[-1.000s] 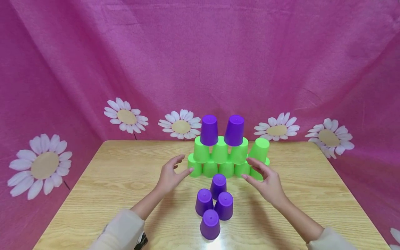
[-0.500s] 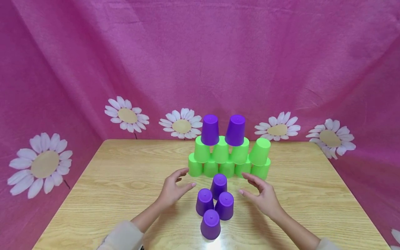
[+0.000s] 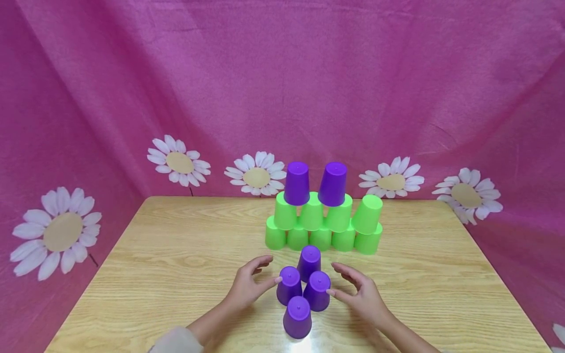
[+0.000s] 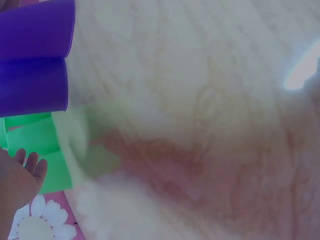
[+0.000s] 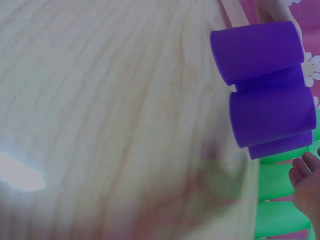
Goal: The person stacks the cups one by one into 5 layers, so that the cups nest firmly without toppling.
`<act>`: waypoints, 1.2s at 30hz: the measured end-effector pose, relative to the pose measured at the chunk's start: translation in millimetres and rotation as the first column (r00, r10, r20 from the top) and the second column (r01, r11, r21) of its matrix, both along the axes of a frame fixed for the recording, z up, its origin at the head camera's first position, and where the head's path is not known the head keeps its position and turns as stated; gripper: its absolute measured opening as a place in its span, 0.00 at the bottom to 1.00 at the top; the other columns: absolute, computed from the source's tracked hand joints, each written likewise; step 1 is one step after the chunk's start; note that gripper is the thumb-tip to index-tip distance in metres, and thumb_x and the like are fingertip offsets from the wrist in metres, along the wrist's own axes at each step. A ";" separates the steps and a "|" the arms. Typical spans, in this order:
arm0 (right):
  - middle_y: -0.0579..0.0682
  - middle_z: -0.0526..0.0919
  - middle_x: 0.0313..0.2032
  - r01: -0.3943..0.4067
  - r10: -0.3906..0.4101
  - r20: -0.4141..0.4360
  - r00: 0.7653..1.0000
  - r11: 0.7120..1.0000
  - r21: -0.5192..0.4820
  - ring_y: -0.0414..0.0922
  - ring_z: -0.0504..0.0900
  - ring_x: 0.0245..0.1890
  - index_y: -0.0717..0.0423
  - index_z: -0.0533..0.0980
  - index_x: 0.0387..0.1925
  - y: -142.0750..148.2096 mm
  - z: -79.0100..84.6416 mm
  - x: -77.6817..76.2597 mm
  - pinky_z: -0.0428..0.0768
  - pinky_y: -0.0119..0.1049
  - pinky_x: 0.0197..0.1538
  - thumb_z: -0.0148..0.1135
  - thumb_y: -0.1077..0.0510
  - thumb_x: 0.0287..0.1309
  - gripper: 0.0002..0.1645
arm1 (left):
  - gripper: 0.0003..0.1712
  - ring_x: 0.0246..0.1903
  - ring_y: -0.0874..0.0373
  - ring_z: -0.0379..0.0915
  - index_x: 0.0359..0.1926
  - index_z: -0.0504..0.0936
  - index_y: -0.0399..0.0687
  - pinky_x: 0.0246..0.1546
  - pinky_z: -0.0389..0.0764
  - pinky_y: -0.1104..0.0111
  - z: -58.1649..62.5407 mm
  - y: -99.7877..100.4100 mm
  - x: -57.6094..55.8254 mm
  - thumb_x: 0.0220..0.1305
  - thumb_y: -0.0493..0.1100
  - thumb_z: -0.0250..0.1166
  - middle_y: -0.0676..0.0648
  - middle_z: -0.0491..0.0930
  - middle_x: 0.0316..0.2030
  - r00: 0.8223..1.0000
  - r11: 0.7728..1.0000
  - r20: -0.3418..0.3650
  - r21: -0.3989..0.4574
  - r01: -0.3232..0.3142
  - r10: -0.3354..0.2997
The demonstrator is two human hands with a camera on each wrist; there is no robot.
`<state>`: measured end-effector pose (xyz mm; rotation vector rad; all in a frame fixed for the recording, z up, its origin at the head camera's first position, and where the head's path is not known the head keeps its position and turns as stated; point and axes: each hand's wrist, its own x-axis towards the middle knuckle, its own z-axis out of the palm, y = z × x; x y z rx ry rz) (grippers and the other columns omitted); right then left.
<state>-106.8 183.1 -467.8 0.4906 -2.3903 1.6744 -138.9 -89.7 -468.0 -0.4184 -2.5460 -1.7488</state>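
Note:
Four-sided in outline, a small group of upside-down purple cups (image 3: 297, 317) stands on the table near me. My left hand (image 3: 249, 284) is beside the left cup (image 3: 289, 287) of this group, fingers loosely bent, thumb tip at its edge. On the other side, my right hand (image 3: 359, 296) has its thumb over the side of the right cup (image 3: 316, 294); whether either thumb touches, I cannot tell. Neither hand grips anything. Both wrist views show purple cups (image 4: 35, 87) (image 5: 270, 117) with bare gaps between them and the fingers (image 5: 298, 170).
Behind the group, upside-down green cups (image 3: 321, 239) form two rows, one on the other. Two purple cups (image 3: 297, 184) (image 3: 333, 185) stand on the upper row, towards its left and middle. A pink cloth (image 3: 282, 88) with daisies hangs behind the wooden table (image 3: 176, 245).
Both hands have come back from the green rows towards me and closer together, down to either side of the near purple cups. The cups have not moved.

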 end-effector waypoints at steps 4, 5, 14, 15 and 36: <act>0.65 0.77 0.52 0.000 0.001 0.074 0.997 1.000 -0.017 0.22 0.71 0.51 0.68 0.72 0.53 -4.0 -7.0 3.3 0.68 0.15 0.56 0.70 0.63 0.44 0.31 | 0.30 0.52 0.42 0.73 0.53 0.74 0.33 0.54 0.74 0.51 -6.2 1.8 4.9 0.50 0.43 0.71 0.36 0.78 0.51 1.000 0.999 -0.005 -0.010 0.030 -0.030; 0.64 0.77 0.53 0.002 0.000 0.089 0.996 1.000 -0.020 0.22 0.70 0.51 0.68 0.72 0.53 -4.9 -8.6 3.8 0.68 0.15 0.56 0.70 0.63 0.44 0.31 | 0.30 0.52 0.42 0.73 0.53 0.74 0.33 0.53 0.75 0.52 -7.7 2.3 5.8 0.50 0.43 0.71 0.37 0.78 0.50 0.999 0.999 -0.010 -0.018 0.037 -0.037; 0.63 0.78 0.51 0.016 -0.015 0.123 0.992 1.000 -0.008 0.23 0.72 0.50 0.68 0.73 0.52 -9.1 -19.5 6.3 0.71 0.20 0.56 0.72 0.63 0.42 0.32 | 0.31 0.51 0.43 0.73 0.53 0.75 0.34 0.53 0.75 0.54 -16.2 6.4 10.4 0.49 0.45 0.71 0.38 0.78 0.50 0.998 0.998 -0.005 -0.019 0.059 -0.059; 0.62 0.79 0.51 0.010 -0.009 0.119 0.993 1.000 -0.002 0.23 0.72 0.50 0.67 0.73 0.52 -9.1 -21.0 6.1 0.71 0.20 0.56 0.72 0.62 0.42 0.33 | 0.31 0.51 0.43 0.73 0.53 0.75 0.34 0.53 0.75 0.54 -16.6 7.0 10.6 0.49 0.45 0.71 0.38 0.78 0.50 0.998 0.998 -0.004 -0.017 0.060 -0.060; 0.63 0.79 0.50 -0.036 0.031 0.146 0.989 0.999 0.035 0.30 0.75 0.51 0.67 0.73 0.52 -16.1 -34.1 5.6 0.74 0.30 0.58 0.73 0.60 0.41 0.34 | 0.30 0.50 0.47 0.75 0.54 0.75 0.42 0.50 0.78 0.62 -24.0 17.9 11.7 0.49 0.45 0.72 0.44 0.80 0.48 0.996 0.995 0.011 -0.012 0.094 -0.094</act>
